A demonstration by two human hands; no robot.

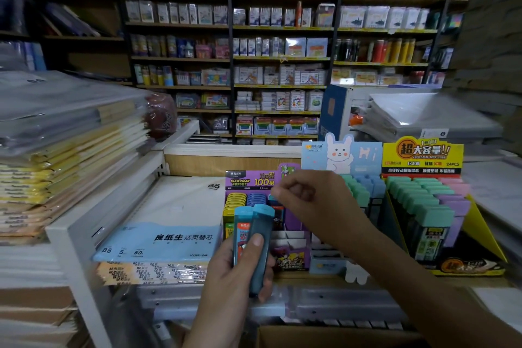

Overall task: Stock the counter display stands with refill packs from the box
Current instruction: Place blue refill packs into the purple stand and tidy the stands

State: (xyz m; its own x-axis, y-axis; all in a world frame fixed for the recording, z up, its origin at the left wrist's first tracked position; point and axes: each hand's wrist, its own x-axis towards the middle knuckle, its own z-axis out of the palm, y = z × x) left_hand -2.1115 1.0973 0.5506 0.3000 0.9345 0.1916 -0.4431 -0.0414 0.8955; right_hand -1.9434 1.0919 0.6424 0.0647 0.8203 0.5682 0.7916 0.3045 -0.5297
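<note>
The left hand (243, 271) grips two tall blue plastic refill packs (254, 237), standing upright. The right hand (305, 200), curled and maybe pinching something small, hovers at their one o'clock, nearest the purple cardboard display stand (291, 256).

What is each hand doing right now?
Left hand: closed on two blue plastic refill packs.
Right hand: fingers curled; whether it holds anything cannot be told.

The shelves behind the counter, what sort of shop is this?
Most likely a stationery shop. The back shelves are packed with small boxed goods, stacked notebooks sit beside loose-leaf paper, and the counter holds display stands of refill packs, some in the left hand.
</note>
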